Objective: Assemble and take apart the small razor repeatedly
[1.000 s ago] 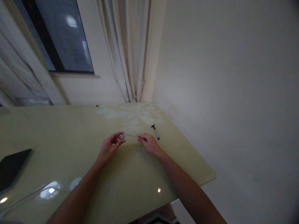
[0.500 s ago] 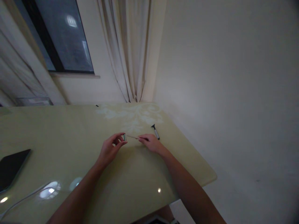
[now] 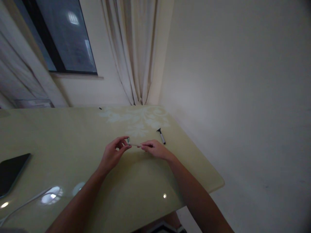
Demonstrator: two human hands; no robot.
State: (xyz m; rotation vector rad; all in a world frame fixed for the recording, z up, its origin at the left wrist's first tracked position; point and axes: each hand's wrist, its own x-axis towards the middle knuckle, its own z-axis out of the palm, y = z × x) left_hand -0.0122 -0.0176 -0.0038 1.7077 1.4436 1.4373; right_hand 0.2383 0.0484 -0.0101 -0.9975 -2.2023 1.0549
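Observation:
My left hand (image 3: 114, 152) pinches a small razor cartridge (image 3: 128, 141) between thumb and fingers, just above the glossy pale-green table (image 3: 73, 136). My right hand (image 3: 154, 149) is closed on a thin wooden stick (image 3: 136, 145), whose tip reaches the cartridge. A razor handle (image 3: 161, 136) with a dark head lies on the table just beyond my right hand, apart from it.
A dark tablet (image 3: 11, 173) lies at the left edge, and a white cable (image 3: 26, 202) runs near the front left. Curtains (image 3: 136, 48) and a window (image 3: 65, 35) stand behind the table. A plain wall borders the right side; the table's rounded corner is at the right.
My right hand has slid left, bringing the stick's tip closer to the cartridge. My left hand has barely shifted. The razor handle has not moved.

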